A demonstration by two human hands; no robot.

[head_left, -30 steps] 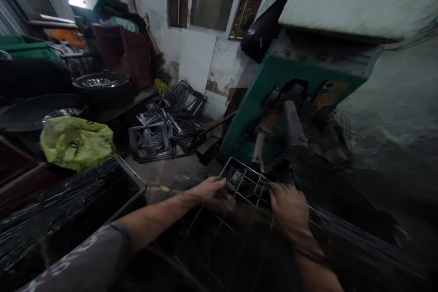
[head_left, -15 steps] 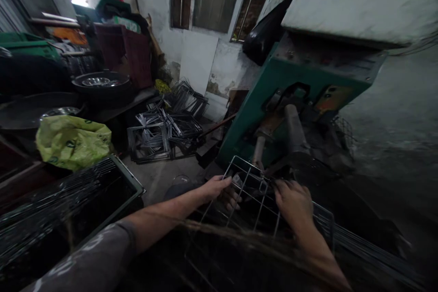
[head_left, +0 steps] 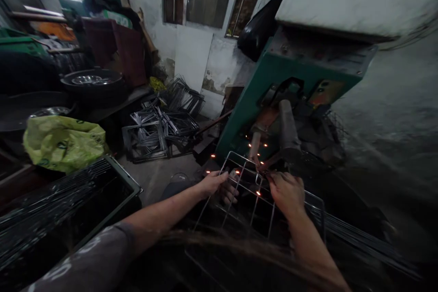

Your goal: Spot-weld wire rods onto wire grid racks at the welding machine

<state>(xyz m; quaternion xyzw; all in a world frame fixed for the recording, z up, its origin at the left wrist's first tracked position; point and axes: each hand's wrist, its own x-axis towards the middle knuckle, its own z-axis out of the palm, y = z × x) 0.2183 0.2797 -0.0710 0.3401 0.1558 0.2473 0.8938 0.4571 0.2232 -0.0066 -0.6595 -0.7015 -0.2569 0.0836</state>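
Note:
A wire rack (head_left: pixel 253 212) of thin metal rods is tilted in front of me, its far edge at the electrode (head_left: pixel 254 146) of a green spot welder (head_left: pixel 239 100). My left hand (head_left: pixel 219 185) is closed around the rack's left side, thumb on top and fingers beneath. My right hand (head_left: pixel 286 191) is closed at the rack's far edge, right beside the electrode tip; its fingertips are dark, and I cannot tell whether they also pinch a small part. A small wire loop (head_left: pixel 258 179) shows between the hands. Orange sparks (head_left: pixel 258 193) fly around the tip and the rack.
Dark wire frames (head_left: pixel 160 123) lie heaped on the floor ahead. At left, a dark bin (head_left: pixel 118 171) holds long rods, with a yellow-green sack (head_left: pixel 65 141) behind it. More thin rods (head_left: pixel 362 237) extend at lower right. A white panel (head_left: pixel 352 0) overhangs the welder.
Sparks have appeared at the electrode tip and scattered over the rack. Both hands keep their hold in nearly the same place. The whole view has shifted slightly.

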